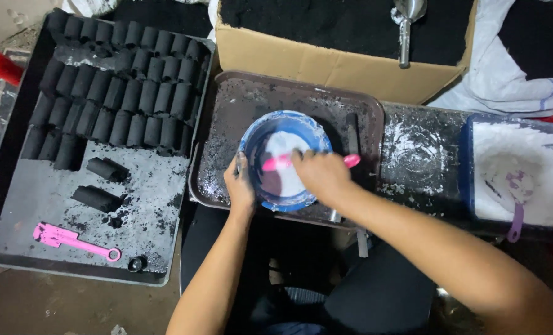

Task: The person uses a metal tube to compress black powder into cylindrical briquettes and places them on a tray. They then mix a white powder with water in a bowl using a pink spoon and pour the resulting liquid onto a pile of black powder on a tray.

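We see a round blue bowl (285,160) with a powder-smeared rim, holding white powder and a darker wet patch near its middle. It sits on a brown tray (227,136) dusted with black and white grit, straight in front of us. Our left hand (240,188) grips the bowl's near-left rim, fingers curled over the edge. Our right hand (321,175) is closed around a pink spatula (351,160), whose blade lies inside the bowl.

We count 1 bowl and 2 pink tools: the one in hand and a pink scraper (71,239) lying on the dark tray (16,186) at left. That tray carries many black cylindrical briquettes (121,93) packed in rows, too many to count surely, plus 2 lying loose. At right, 1 blue tub (468,167) of white powder holds 1 purple scoop (517,211). Behind, 1 cardboard box (326,65) of black powder holds 1 metal scoop (405,25).
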